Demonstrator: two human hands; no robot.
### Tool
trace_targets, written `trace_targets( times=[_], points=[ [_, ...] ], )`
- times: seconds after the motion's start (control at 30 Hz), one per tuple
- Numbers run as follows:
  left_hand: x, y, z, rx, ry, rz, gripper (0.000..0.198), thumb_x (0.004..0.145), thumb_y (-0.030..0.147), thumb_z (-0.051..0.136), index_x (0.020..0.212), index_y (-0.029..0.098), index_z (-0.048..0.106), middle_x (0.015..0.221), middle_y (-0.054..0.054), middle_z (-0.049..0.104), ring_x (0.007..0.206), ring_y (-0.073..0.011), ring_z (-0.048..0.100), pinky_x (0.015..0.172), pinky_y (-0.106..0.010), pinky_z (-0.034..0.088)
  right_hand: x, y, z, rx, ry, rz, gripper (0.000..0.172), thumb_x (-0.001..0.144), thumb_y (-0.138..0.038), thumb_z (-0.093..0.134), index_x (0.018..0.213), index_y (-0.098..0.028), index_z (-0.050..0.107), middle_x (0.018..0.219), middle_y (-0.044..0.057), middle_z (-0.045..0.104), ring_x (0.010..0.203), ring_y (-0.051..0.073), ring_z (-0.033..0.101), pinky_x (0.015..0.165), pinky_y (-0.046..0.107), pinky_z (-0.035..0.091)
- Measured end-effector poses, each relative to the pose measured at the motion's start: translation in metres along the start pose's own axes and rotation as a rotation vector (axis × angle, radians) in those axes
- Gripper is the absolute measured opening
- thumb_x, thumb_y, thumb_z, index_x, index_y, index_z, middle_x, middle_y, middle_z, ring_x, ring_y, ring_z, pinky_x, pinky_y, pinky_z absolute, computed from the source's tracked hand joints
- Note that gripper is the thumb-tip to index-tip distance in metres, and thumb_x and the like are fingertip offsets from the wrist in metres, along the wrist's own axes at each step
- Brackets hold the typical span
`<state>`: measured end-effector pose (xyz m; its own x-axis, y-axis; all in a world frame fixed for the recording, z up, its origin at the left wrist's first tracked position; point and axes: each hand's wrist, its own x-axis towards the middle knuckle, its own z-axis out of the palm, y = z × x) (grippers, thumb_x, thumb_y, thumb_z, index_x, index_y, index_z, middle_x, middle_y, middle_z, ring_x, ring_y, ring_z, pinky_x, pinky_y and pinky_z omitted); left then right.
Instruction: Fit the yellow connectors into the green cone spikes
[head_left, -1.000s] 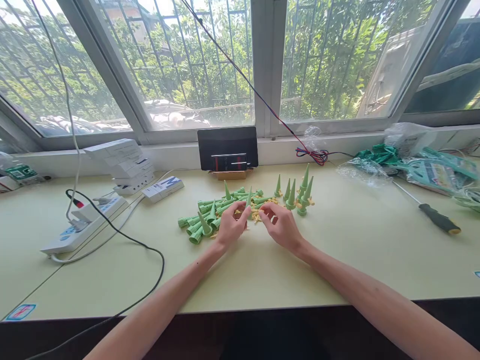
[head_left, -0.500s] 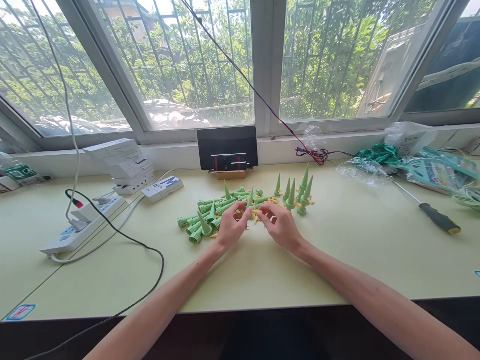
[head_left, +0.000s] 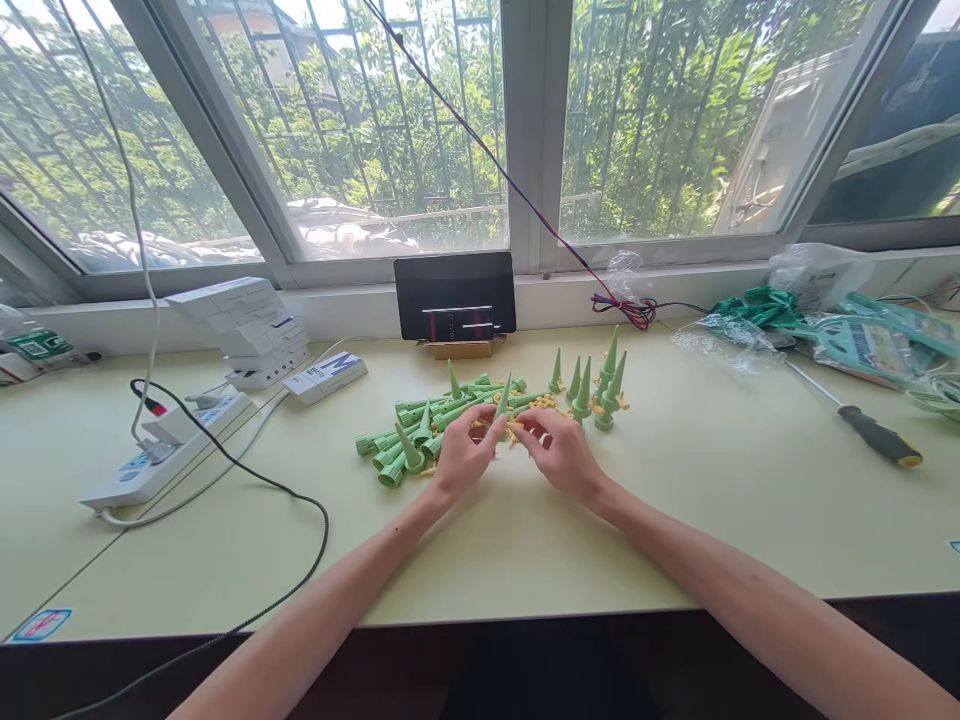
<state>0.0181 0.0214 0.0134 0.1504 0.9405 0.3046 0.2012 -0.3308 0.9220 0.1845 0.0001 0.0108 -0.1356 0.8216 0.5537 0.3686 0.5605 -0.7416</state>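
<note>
My left hand (head_left: 466, 448) is closed around the base of a green pointed spike (head_left: 503, 396), its tip up and leaning a little right. Close on the right, the fingertips of my right hand (head_left: 564, 452) pinch a small yellow plastic piece (head_left: 518, 428) against the spike's lower part. Fingers partly hide where the two meet. Behind and left of my left hand lies a pile of ribbed green tubes (head_left: 390, 455), with loose spikes (head_left: 409, 450) among them. Small yellow pieces (head_left: 546, 402) are scattered behind my hands. Several green spikes (head_left: 616, 382) stand upright beyond my right hand, some with yellow pieces attached.
A dark tablet (head_left: 457, 285) leans by the window. To the left are stacked white boxes (head_left: 255, 325), a power strip (head_left: 172, 450) and a black cable (head_left: 300, 493). A screwdriver (head_left: 874, 435) and plastic-wrapped packs (head_left: 862, 340) lie on the right.
The spike in my left hand has tipped very slightly to the right. Both hands stay in almost the same place.
</note>
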Motion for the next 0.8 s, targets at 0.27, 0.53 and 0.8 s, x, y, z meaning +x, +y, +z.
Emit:
trace_targets(
  times=[0.27,0.53,0.8],
  points=[
    [-0.0008,-0.0016,-0.0014,-0.009,-0.016,0.011,0.030,0.084,0.045,0.066,0.094,0.017,0.062,0.088,-0.003,0.062,0.055,-0.0102,0.058,0.043,-0.020,0.047,0.0001,-0.0002,0.0001,-0.004,0.003,0.002,0.013,0.092,-0.029,0.056,0.088,-0.019,0.063,0.079,0.004,0.068,0.064,0.015,0.060,0.054,0.025,0.047],
    [-0.0006,-0.0011,-0.0021,-0.027,-0.035,-0.002,0.033,0.084,0.048,0.065,0.094,0.017,0.063,0.093,-0.006,0.068,0.060,-0.0128,0.063,0.042,-0.020,0.048,0.0001,-0.0010,0.0000,0.001,-0.003,0.011,0.013,0.092,-0.030,0.056,0.089,-0.020,0.064,0.080,0.004,0.069,0.066,0.016,0.061,0.053,0.025,0.047],
    [-0.0007,-0.0002,-0.0019,-0.032,-0.033,-0.002,0.034,0.083,0.049,0.065,0.096,0.017,0.063,0.093,-0.006,0.069,0.062,-0.0139,0.064,0.041,-0.020,0.047,-0.0001,0.0005,0.0002,0.006,-0.007,0.012,0.014,0.093,-0.029,0.055,0.089,-0.019,0.065,0.080,0.004,0.068,0.064,0.015,0.059,0.053,0.025,0.047]
  ],
)
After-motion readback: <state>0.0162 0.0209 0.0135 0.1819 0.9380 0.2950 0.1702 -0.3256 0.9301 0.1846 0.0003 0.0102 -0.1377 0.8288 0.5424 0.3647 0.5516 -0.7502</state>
